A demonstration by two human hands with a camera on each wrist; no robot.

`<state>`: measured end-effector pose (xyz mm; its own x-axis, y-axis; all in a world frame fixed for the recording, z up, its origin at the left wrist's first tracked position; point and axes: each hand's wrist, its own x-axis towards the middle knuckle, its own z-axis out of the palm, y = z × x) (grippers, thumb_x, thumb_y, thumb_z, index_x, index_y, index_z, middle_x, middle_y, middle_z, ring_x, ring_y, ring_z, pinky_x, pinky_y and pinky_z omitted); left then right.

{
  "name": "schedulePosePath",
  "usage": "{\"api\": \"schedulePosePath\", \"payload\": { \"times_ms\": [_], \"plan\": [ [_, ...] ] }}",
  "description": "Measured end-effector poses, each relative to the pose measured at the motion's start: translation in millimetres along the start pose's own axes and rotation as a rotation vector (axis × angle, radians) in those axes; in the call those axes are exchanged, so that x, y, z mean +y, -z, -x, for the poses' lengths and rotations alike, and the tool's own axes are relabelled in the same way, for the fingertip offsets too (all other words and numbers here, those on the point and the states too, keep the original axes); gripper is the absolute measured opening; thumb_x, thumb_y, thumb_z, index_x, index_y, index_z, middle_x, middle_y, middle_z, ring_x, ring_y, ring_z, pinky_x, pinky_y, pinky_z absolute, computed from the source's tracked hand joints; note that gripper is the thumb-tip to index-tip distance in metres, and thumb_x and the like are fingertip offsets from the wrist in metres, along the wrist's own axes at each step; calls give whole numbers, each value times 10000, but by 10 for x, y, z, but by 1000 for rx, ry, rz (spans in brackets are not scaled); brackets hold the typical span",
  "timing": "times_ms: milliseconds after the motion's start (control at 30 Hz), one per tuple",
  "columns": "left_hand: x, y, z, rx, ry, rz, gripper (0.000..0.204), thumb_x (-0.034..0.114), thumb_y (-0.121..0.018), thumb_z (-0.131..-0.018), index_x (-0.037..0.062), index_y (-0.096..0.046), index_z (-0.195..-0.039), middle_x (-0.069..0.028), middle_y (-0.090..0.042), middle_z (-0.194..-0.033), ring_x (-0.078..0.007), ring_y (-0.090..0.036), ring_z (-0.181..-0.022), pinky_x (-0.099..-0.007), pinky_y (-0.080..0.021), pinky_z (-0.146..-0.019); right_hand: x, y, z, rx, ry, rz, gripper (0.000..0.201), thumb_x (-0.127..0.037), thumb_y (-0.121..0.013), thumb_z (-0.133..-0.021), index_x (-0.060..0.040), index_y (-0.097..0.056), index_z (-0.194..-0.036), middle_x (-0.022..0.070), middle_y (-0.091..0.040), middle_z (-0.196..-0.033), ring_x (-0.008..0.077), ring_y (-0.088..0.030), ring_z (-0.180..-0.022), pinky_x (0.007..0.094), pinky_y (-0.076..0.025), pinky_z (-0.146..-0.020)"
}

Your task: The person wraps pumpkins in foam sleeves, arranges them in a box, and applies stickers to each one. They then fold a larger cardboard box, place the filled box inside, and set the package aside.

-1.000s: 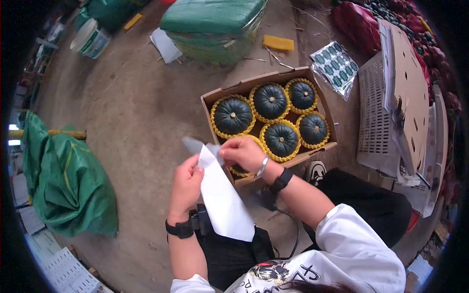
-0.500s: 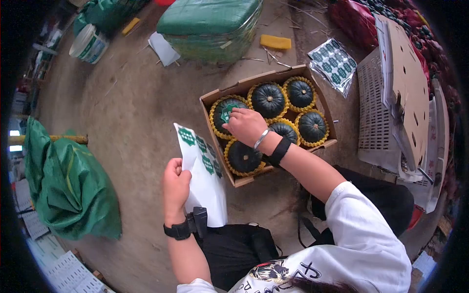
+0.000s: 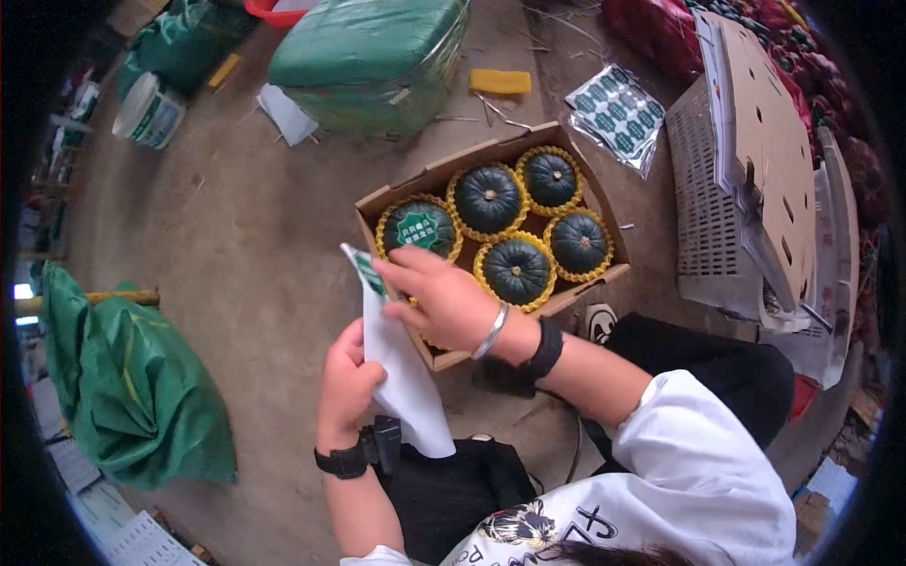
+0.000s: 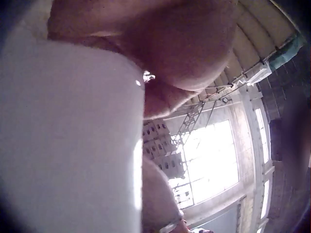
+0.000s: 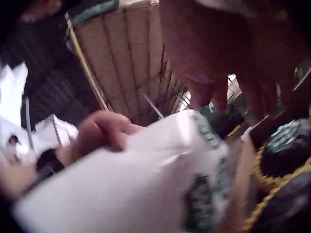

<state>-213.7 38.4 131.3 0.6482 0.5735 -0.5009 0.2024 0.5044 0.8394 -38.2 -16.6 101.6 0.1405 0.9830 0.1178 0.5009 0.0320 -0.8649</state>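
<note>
In the head view, my left hand (image 3: 349, 387) pinches the left edge of a folded white sheet (image 3: 401, 377) with green labels near its top. My right hand (image 3: 448, 307) hovers, fingers extended, over the sheet's top and the box's near-left corner; contact is unclear. Dark green pumpkins in yellow foam nets fill a cardboard box (image 3: 618, 272). The back-left pumpkin (image 3: 408, 253) bears a green label (image 3: 421, 229); the front-left one is mostly hidden. The left wrist view shows the sheet's white side (image 4: 73, 136); in the right wrist view its labels (image 5: 199, 204) show.
Beyond the box are a wrapped green bale (image 3: 363, 66), a yellow foam piece (image 3: 500, 82) and a packet of labels (image 3: 618, 118). A white crate (image 3: 703, 198) with cardboard stands right. A green sack (image 3: 142, 377) lies left.
My right hand has drawn back from the back-left pumpkin toward the sheet, leaving a green label visible there. The left hand still holds the sheet, which has turned so fewer labels show.
</note>
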Motion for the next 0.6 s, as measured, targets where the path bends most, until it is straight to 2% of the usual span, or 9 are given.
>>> {"api": "schedulePosePath", "payload": {
  "times_ms": [67, 133, 167, 233, 267, 333, 467, 533, 600],
  "plan": [
    [-9, -60, 29, -26, 10, -17, 459, -78, -494, -694, -34, -503, -1151, -46, -600, -1015, -124, -588, -873, -248, -464, -779, -162, -58, 1, -38, -28, -137, 269, -142, -650, -787, -30, -646, -1031, 168, -656, -874, 329, -636, -802, 357, -506, -728],
    [-133, -39, 6, 2, -222, -126, 403, 16, -617, -763, -14, -508, -1150, -49, -601, -1008, -131, -587, -880, -255, -464, -790, -176, -161, 13, 57, -23, -163, 215, -143, -661, -779, -17, -673, -953, 152, -661, -782, 292, -651, -732, 330, -512, -673],
    [-138, -4, -25, -8, -246, -240, 399, 106, -675, -796, -13, -511, -1140, -59, -601, -1013, -129, -581, -893, -262, -462, -802, -154, -139, 21, 59, -26, -161, 215, -143, -661, -779, -17, -673, -953, 152, -661, -782, 292, -651, -732, 330, -512, -673],
    [-115, -26, -11, -16, -167, -154, 396, 89, -663, -798, -18, -509, -1147, -66, -602, -1019, -126, -581, -895, -261, -462, -804, -113, 17, -7, -73, -187, -316, 241, -153, -678, -768, -3, -671, -957, 137, -673, -784, 212, -660, -707, 308, -510, -670],
    [-89, -46, 8, -23, -90, -73, 394, 72, -651, -800, -22, -506, -1154, -73, -603, -1024, -122, -580, -897, -261, -462, -807, -22, 86, -23, -154, -292, -560, 254, -147, -686, -778, 17, -667, -971, 100, -684, -784, 134, -639, -684, 272, -512, -649],
    [-43, -109, 31, -54, -104, -8, 367, 50, -601, -822, -35, -505, -1165, -80, -609, -1027, -124, -586, -893, -262, -467, -806, 140, 170, -43, -219, -441, -941, 218, -132, -675, -803, 27, -672, -952, 73, -677, -797, 108, -625, -688, 244, -517, -636],
    [-25, -113, 35, 11, -33, 192, 342, 32, -552, -828, -52, -512, -1157, -88, -617, -1022, -136, -600, -881, -264, -480, -795, 424, 231, -25, -37, -481, -789, 153, -119, -675, -801, 19, -672, -867, 46, -657, -768, 102, -614, -651, 234, -512, -612],
    [-22, -109, 27, 115, -38, 145, 323, 34, -549, -820, -63, -523, -1127, -94, -627, -996, -142, -608, -865, -270, -488, -784, 790, 436, -65, 289, -400, -285, 120, -101, -678, -778, 8, -665, -825, 57, -659, -740, 116, -618, -628, 246, -504, -594],
    [-56, 47, 49, 132, -59, 129, 316, 56, -580, -823, -61, -530, -1113, -96, -631, -987, -146, -609, -857, -273, -489, -780, 929, 690, -101, 624, -207, 286, 97, -102, -635, -725, -6, -622, -732, 125, -650, -750, 249, -646, -686, 337, -514, -624]
  ]
}}
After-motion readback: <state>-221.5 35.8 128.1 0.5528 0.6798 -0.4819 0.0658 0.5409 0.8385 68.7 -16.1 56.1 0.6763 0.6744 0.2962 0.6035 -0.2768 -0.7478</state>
